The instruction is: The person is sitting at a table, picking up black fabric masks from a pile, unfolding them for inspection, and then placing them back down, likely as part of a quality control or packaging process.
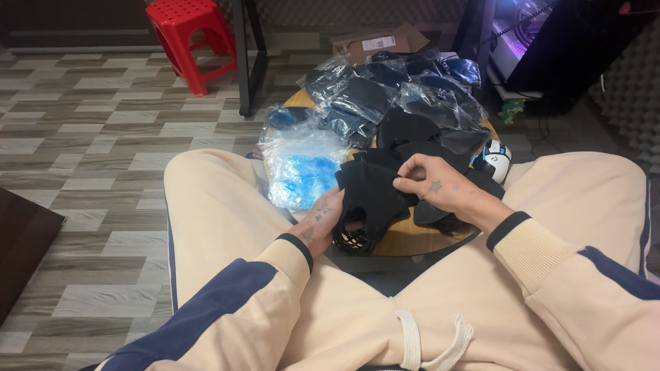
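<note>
while pinched by both hands (385, 203), soft black fabric mask (368, 196), crumpled.

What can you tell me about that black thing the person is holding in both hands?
The black cloth piece looks like soft, thin fabric, matte and crumpled, with a net-like mesh part hanging at its lower edge. It is held over the near edge of a small round wooden table, between the person's knees. The left hand grips it from below and the right hand pinches its upper edge. Its exact shape is hard to tell, since it is bunched up.
</note>
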